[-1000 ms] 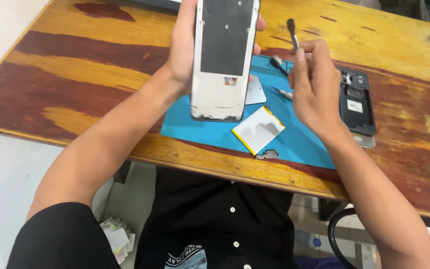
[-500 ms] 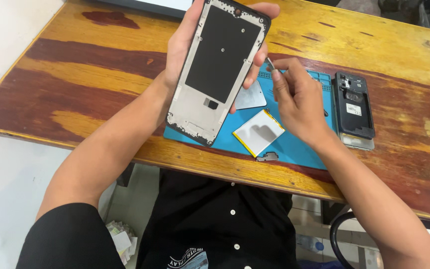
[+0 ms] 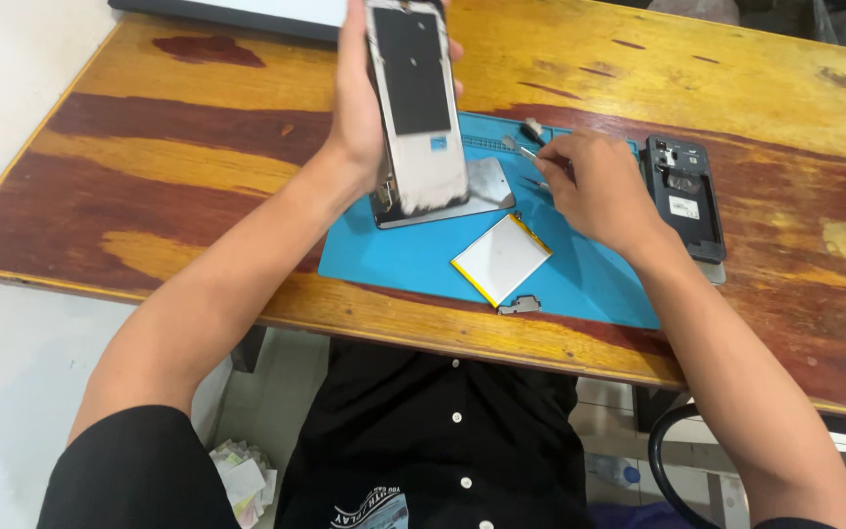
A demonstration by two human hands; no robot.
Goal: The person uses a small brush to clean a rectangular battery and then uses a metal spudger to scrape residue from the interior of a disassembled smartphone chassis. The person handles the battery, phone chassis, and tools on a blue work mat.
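While left hand (image 3: 369,108) grips phone frame (image 3: 415,108) upright, right hand (image 3: 594,191) fingers pinch tweezers (image 3: 519,149) over blue mat (image 3: 394,257).

The top edge of the picture is cutting off the left hand (image 3: 364,93) at the fingertips, along with the upper end of the phone frame (image 3: 413,108) it is gripping. The right hand (image 3: 594,191) is covering most of a thin metal tool (image 3: 521,150), possibly tweezers, leaving only the tip showing. Small metal parts (image 3: 535,127) beside it are too tiny to identify.
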